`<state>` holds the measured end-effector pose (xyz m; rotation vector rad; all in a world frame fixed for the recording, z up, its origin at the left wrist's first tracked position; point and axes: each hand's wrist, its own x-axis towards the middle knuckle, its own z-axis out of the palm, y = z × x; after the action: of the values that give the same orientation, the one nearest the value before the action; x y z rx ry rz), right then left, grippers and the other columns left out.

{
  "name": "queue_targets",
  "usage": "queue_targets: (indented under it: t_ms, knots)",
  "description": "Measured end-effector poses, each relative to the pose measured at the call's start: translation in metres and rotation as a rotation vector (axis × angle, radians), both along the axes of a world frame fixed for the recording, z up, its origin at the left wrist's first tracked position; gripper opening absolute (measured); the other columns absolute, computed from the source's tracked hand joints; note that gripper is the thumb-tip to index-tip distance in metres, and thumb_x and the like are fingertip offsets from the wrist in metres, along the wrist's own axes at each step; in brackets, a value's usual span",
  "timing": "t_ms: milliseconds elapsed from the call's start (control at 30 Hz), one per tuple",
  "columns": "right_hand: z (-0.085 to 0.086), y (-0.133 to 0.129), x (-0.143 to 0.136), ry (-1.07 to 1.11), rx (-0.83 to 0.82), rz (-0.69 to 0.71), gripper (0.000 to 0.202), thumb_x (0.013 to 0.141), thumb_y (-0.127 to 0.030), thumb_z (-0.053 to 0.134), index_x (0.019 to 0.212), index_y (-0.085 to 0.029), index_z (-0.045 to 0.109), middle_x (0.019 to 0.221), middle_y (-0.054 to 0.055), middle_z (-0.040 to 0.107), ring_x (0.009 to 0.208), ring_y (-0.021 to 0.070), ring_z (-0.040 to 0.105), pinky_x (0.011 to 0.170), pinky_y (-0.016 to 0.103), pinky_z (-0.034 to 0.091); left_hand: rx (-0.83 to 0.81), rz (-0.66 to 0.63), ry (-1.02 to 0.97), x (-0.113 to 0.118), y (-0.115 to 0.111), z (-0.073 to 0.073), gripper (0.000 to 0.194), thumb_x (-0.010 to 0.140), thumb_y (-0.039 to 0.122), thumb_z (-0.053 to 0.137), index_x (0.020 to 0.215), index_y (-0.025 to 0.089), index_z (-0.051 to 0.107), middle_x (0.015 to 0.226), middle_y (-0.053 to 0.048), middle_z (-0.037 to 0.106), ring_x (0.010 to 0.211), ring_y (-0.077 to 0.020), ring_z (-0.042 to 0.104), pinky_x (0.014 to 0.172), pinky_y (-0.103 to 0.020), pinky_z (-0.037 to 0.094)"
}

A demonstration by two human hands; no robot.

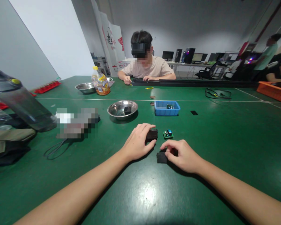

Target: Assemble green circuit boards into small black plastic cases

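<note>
Black boxes — apart; hands at edges

Head-worn view, forward and downward, across table

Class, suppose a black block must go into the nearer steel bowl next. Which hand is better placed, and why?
Probably the left hand: it is nearer the bowl and holds a black block between thumb and fingers. The right hand, at the second block, is farther away.
</note>
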<state>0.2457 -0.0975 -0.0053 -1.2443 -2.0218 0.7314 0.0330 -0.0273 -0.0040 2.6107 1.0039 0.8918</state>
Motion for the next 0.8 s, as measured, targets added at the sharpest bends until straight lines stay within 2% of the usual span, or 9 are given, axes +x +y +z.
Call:
queue_targets:
  t_ms: [100,233,333,400,467,567,633,733,800]
  knots:
    - [0.002,0.001,0.002,-0.083,0.045,-0.014,0.019,0.081,-0.014,0.059,0.094,-0.020,0.071,0.060,-0.004,0.061,0.053,0.0125,0.053,0.059,0.025,0.041,-0.018,0.031,0.014,0.000,0.003,-0.005,0.045,0.085,0.024,0.065,0.129,0.018,0.055,0.120,-0.012,0.066,0.110,-0.0287,0.060,0.097,-0.048,0.051]
    - [0.001,0.011,0.010,-0.092,0.127,-0.221,0.012,0.087,-0.023,0.060,0.094,-0.020,0.070,0.058,-0.004,0.056,0.055,0.0147,0.053,0.062,0.028,0.042,-0.016,0.044,0.021,-0.001,0.005,-0.009,0.045,0.085,0.021,0.066,0.129,0.019,0.056,0.118,-0.010,0.069,0.107,-0.0275,0.063,0.095,-0.047,0.052]
    - [-0.006,0.019,0.017,-0.151,0.206,-0.355,0.026,0.085,-0.024,0.062,0.111,-0.021,0.067,0.082,0.003,0.064,0.079,0.0216,0.062,0.077,0.034,0.048,-0.027,0.062,0.033,-0.001,0.006,-0.009,0.045,0.086,0.022,0.067,0.130,0.021,0.056,0.118,-0.010,0.069,0.107,-0.0272,0.065,0.095,-0.046,0.053]
    - [-0.011,0.023,0.020,-0.197,0.213,-0.362,0.044,0.083,-0.024,0.066,0.127,-0.023,0.062,0.103,0.008,0.065,0.098,0.0252,0.062,0.089,0.039,0.049,-0.035,0.078,0.041,0.000,0.005,-0.009,0.045,0.086,0.025,0.068,0.129,0.021,0.057,0.116,-0.009,0.070,0.105,-0.0269,0.066,0.092,-0.044,0.054]
    - [-0.015,0.024,0.022,-0.244,0.191,-0.334,0.050,0.084,-0.024,0.068,0.133,-0.025,0.058,0.114,0.010,0.062,0.107,0.0272,0.059,0.096,0.043,0.047,-0.036,0.098,0.044,0.000,0.005,-0.009,0.046,0.087,0.029,0.070,0.129,0.021,0.057,0.114,-0.009,0.071,0.102,-0.0268,0.067,0.089,-0.042,0.055]
    - [-0.016,0.025,0.022,-0.288,0.167,-0.294,0.035,0.086,-0.022,0.067,0.121,-0.024,0.065,0.112,0.010,0.064,0.108,0.0281,0.059,0.096,0.045,0.046,-0.033,0.120,0.043,0.000,0.006,-0.008,0.045,0.086,0.035,0.071,0.127,0.019,0.058,0.110,-0.009,0.073,0.096,-0.0256,0.069,0.082,-0.039,0.055]
    - [-0.014,0.025,0.022,-0.283,0.166,-0.287,0.023,0.086,-0.022,0.068,0.109,-0.022,0.067,0.108,0.009,0.066,0.105,0.0277,0.060,0.094,0.044,0.046,-0.032,0.131,0.061,0.000,0.006,-0.008,0.036,0.086,0.037,0.072,0.115,0.018,0.063,0.100,-0.008,0.073,0.089,-0.0244,0.068,0.078,-0.037,0.054]
    - [-0.009,0.025,0.020,-0.222,0.150,-0.293,0.017,0.083,-0.023,0.071,0.100,-0.020,0.067,0.102,0.008,0.068,0.098,0.0255,0.062,0.089,0.040,0.048,-0.039,0.143,0.116,0.001,0.006,-0.007,0.027,0.083,0.041,0.075,0.091,0.018,0.064,0.086,-0.005,0.070,0.083,-0.0246,0.066,0.074,-0.037,0.053]
    - [-0.006,0.024,0.019,-0.150,0.117,-0.297,0.016,0.083,-0.023,0.070,0.098,-0.020,0.066,0.097,0.006,0.070,0.092,0.0230,0.064,0.084,0.037,0.049,-0.053,0.139,0.108,0.001,0.005,-0.006,0.030,0.081,0.041,0.077,0.094,0.018,0.062,0.091,-0.007,0.070,0.087,-0.0265,0.066,0.077,-0.041,0.054]
